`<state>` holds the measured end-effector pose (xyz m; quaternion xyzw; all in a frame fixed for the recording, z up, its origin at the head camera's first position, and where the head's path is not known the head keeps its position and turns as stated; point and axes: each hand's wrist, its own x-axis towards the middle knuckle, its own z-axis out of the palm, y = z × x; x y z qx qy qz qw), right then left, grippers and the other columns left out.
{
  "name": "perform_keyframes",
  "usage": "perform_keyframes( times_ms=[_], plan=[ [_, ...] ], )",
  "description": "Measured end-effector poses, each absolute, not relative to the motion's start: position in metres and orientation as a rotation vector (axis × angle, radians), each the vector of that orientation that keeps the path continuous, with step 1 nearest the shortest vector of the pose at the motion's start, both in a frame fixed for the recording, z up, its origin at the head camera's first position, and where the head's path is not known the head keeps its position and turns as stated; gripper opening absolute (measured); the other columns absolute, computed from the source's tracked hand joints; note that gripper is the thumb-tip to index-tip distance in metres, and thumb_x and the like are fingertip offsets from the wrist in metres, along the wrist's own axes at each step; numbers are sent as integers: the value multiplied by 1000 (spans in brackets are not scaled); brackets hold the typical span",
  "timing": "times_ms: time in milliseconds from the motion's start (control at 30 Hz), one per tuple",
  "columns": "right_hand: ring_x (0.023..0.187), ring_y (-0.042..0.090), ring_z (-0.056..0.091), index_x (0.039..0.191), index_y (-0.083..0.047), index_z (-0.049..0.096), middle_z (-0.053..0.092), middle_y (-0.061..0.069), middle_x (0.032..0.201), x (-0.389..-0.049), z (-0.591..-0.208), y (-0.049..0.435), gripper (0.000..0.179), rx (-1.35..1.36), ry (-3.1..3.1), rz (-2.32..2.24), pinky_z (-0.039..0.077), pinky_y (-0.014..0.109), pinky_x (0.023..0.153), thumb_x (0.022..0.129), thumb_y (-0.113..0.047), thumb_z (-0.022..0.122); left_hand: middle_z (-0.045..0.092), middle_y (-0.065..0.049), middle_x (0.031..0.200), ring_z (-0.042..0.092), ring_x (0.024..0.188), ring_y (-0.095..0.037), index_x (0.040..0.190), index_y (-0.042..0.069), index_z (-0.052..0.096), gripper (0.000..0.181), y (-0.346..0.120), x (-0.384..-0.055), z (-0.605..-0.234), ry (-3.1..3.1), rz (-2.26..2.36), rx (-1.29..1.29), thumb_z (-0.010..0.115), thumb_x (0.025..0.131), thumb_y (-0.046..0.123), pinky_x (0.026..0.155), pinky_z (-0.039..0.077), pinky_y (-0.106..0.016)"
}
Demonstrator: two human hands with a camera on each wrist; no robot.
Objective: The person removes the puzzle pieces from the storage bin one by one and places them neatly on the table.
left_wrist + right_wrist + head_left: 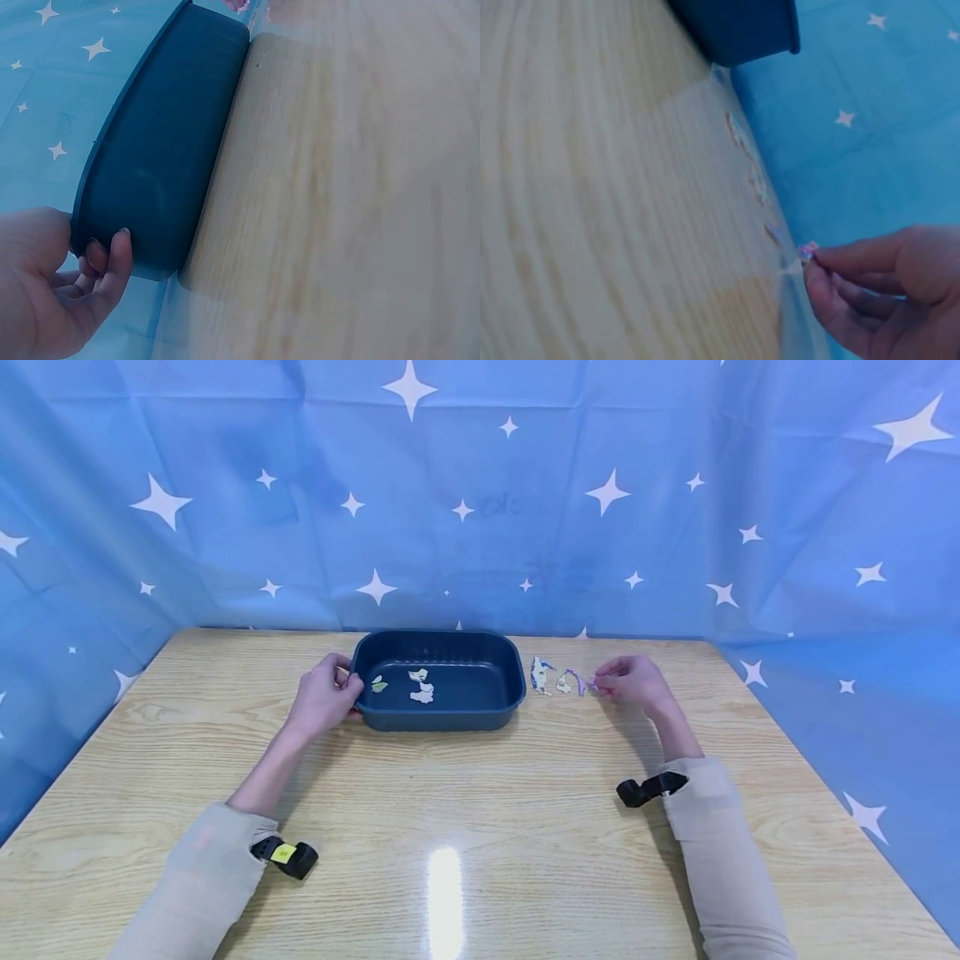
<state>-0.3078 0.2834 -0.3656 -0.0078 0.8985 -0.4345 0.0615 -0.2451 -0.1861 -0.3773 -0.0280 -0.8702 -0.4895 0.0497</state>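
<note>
My left hand [322, 696] grips the left end of a dark blue rectangular plastic basin [442, 721], thumb at the rim and fingers against the outer wall. Over to the right, my right hand [633, 682] pinches a small pink and purple scrap [807, 252] between thumb and fingertips, close over the table. Between that hand and the basin lie a purple curved scrap [577, 682], a cream scrap [563, 683] and a blue-and-white scrap [539, 676]. Inside the basin are a yellow-green scrap [379, 687] and pale scraps [422, 693].
The wooden table [465, 810] carries the basin and loose scraps near its back edge. Behind it hangs a blue cloth [465, 552] with white stars, which also runs along both sides. A bright light reflection [446, 902] shows on the near tabletop.
</note>
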Motion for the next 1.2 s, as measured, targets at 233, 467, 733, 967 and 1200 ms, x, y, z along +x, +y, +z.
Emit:
perform_keyframes(
  times_ms=[233,467,733,967,1200],
  plan=[
    [75,15,66,114,9,65,69,17,97,-308,-373,285,28,9,2816,-1198,61,26,69,98,-14,66,56,-15,86,71,64,-32,124,-9,51,31,-185,-245,-378,-2647,-1498,-86,48,99,10,58,65,-37],
    [79,19,66,120,10,62,66,25,106,-308,-376,288,31,26,2888,-1158,61,26,70,101,-14,61,56,-15,85,72,63,-31,124,-9,52,31,-185,-246,-378,-2640,-1502,-86,48,99,10,58,65,-37],
    [83,23,67,126,7,61,64,27,113,-308,-368,286,33,-3,2846,-1258,62,29,73,102,-16,57,56,-16,86,71,64,-31,124,-10,51,31,-186,-245,-378,-2642,-1511,-91,48,100,8,59,65,-37],
    [90,29,69,125,10,60,61,31,119,-304,-354,265,34,-142,2802,-1384,63,36,82,102,-15,58,56,-16,86,71,63,-30,124,-10,50,30,-186,-244,-376,-2645,-1521,-95,49,100,7,60,65,-37],
    [92,39,67,122,6,64,65,30,112,-300,-346,239,31,-300,2815,-1410,62,39,75,101,-16,60,57,-16,86,71,61,-28,123,-10,50,30,-187,-245,-377,-2637,-1526,-116,49,100,7,59,65,-37]
  ],
)
